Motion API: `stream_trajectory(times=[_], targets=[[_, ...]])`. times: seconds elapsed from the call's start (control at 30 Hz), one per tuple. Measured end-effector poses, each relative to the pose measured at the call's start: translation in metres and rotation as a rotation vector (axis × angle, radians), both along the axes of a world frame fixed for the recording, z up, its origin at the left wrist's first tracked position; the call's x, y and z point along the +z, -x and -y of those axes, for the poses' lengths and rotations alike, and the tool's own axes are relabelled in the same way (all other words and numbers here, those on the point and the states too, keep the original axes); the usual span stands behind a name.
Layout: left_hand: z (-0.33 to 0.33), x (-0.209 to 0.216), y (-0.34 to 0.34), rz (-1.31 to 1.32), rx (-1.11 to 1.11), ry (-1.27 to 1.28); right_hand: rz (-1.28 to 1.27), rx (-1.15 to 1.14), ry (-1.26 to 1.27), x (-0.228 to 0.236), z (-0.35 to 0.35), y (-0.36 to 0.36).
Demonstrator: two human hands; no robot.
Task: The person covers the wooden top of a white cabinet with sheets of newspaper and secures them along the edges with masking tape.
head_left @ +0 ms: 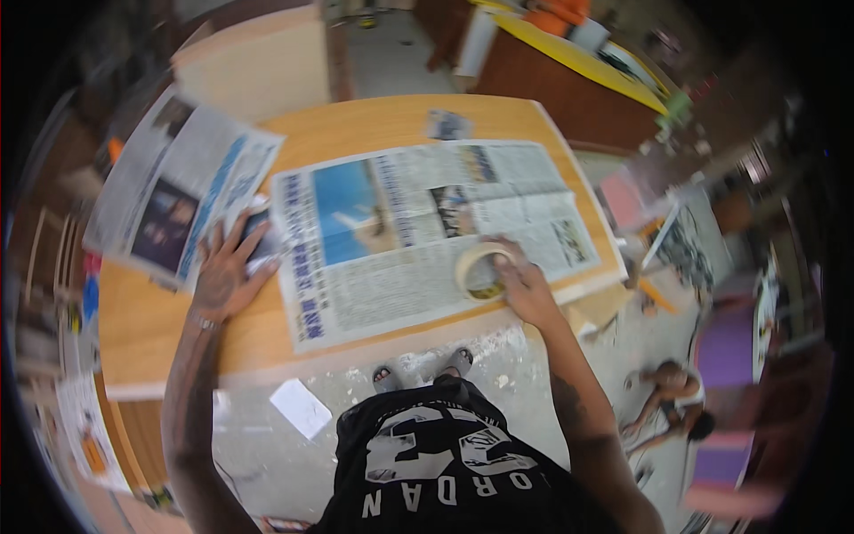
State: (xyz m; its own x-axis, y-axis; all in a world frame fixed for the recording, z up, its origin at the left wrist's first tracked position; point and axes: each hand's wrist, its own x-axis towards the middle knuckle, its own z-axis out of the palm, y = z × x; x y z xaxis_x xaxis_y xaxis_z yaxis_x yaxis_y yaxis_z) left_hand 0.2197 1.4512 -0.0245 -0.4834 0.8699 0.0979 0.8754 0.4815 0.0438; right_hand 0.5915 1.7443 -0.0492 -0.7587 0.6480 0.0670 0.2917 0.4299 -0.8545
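So the right hand [527, 283] has its fingers hooked around one side of a roll of cream tape [463, 274], masking tape by the look of it, gripped over the lower part of a big newspaper sheet [418, 191]. Grabbing just the rim leaves the hole and the far side of the roll clear, which is probably why it's held that way. Can't really tell if it's pressing on the paper or a hair above. The left hand [218, 278] isn't gripping anything I can make out: fingers spread, palm down, between that sheet and a second newspaper [191, 178] that lies skewed at the left end of the wooden worktop [222, 343]. Spread like that, it could be steadying the papers or just propping the person up. There's something dark and white by its fingertips, too blurry to name. The big sheet lies flat, creases and all, close to the front edge, presumably so both arms reach it easily. A small printed scrap [449, 125] sits just beyond it.
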Motion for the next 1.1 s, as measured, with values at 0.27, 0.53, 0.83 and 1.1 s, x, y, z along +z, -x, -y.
stream_trajectory(times=[0.27, 0.53, 0.83, 1.1], targets=[[-0.067, 0.025, -0.149, 0.193, -0.289, 0.073, -0.141, -0.079, 0.069, 0.01, -0.046, -0.036], [-0.091, 0.009, -0.193, 0.157, -0.267, 0.088, -0.164, -0.183, 0.091, 0.008, -0.092, -0.075], [-0.114, 0.003, -0.204, 0.174, -0.281, 0.12, -0.184, -0.281, -0.091, 0.012, -0.136, -0.138], [-0.126, 0.001, -0.208, 0.213, -0.292, 0.106, -0.163, -0.338, -0.174, 0.001, -0.152, -0.157]])
